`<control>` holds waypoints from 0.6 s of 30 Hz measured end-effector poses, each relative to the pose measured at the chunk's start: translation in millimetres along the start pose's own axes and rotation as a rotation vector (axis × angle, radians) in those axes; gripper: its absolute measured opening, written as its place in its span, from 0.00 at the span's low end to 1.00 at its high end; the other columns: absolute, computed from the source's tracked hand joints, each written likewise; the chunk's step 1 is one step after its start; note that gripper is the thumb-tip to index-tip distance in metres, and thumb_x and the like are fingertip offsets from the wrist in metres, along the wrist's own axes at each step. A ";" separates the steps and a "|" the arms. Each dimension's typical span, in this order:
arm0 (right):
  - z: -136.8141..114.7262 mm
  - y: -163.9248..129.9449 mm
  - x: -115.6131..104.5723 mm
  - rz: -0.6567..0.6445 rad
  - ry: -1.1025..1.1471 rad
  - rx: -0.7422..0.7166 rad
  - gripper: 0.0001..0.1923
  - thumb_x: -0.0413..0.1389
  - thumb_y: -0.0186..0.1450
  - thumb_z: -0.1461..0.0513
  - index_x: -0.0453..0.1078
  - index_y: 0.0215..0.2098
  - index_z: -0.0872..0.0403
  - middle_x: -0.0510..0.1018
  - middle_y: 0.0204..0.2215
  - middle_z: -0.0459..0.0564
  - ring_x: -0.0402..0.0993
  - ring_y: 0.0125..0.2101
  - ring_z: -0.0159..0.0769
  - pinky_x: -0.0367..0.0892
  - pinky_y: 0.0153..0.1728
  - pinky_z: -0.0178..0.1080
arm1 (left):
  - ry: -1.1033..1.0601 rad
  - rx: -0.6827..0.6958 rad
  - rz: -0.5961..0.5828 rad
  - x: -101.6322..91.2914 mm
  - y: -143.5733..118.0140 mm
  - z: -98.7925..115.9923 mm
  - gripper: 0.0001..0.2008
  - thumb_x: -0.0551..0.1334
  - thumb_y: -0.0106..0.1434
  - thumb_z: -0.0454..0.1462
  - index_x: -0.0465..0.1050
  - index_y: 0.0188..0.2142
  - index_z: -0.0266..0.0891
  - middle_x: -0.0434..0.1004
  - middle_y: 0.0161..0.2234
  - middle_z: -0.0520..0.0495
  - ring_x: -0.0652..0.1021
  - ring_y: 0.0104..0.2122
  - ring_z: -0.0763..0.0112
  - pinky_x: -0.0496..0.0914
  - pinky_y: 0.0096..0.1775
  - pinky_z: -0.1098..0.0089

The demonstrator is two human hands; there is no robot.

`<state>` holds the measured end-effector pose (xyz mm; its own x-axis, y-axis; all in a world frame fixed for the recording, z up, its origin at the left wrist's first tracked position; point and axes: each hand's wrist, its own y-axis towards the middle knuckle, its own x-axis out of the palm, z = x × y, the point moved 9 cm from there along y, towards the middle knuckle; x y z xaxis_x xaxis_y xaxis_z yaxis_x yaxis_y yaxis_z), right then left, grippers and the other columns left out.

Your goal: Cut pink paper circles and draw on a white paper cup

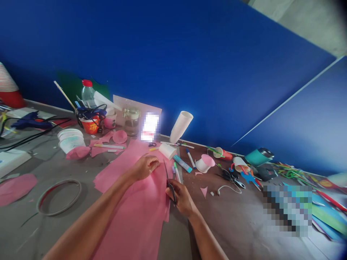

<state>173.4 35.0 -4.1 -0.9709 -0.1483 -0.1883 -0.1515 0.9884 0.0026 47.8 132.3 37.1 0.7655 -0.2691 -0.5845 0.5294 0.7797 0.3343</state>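
A long sheet of pink paper (132, 224) stretches across the table in front of me. My left hand (145, 168) is closed in a pinch at the paper's upper right part, which looks slightly raised there. Scissors (171, 191) with black handles are in my right hand (183, 198), beside the paper's right edge. Their blades point away from me and up towards my left fingertips. Whether the blades touch the paper is hard to make out. Just beyond my hands lie a white paper cup (167, 151) on its side, a blue glue stick (182, 164) and a marker (177, 172).
A bright phone screen (150, 126) and a leaning stack of white cups (181, 126) stand against the blue partition (173, 54). To the left are a tape ring (59, 213) and stacked cups (71, 141). A pink-topped cup (205, 163) and a teal bottle (257, 157) are on the right.
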 end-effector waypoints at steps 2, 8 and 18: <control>1.5 0.1 0.2 0.001 0.004 0.010 0.27 0.63 0.56 0.40 0.71 0.32 0.56 0.59 0.22 0.41 0.52 0.24 0.27 0.52 0.22 0.32 | 0.006 -0.003 0.001 -0.4 0.1 0.2 0.14 0.55 0.65 0.40 0.69 0.25 0.39 0.71 0.22 0.50 0.69 0.27 0.69 0.67 0.38 0.67; 0.5 -0.6 -0.3 0.018 0.020 0.017 0.24 0.64 0.56 0.42 0.72 0.33 0.55 0.60 0.22 0.40 0.53 0.23 0.28 0.55 0.23 0.32 | 0.015 0.002 0.000 -1.8 0.4 2.6 0.15 0.55 0.66 0.41 0.69 0.24 0.40 0.69 0.21 0.50 0.69 0.28 0.68 0.66 0.36 0.68; 26.3 -0.6 -3.9 0.038 0.005 0.062 0.24 0.66 0.56 0.46 0.74 0.39 0.56 0.65 0.22 0.42 0.58 0.23 0.27 0.55 0.23 0.31 | -0.002 -0.019 -0.027 -1.3 -1.5 -5.3 0.16 0.56 0.65 0.43 0.68 0.23 0.40 0.69 0.22 0.49 0.72 0.30 0.67 0.66 0.33 0.69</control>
<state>182.2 35.8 -29.2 -0.9767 -0.1108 -0.1839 -0.1030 0.9933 -0.0515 44.0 134.5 33.4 0.7519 -0.2911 -0.5915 0.5426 0.7828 0.3046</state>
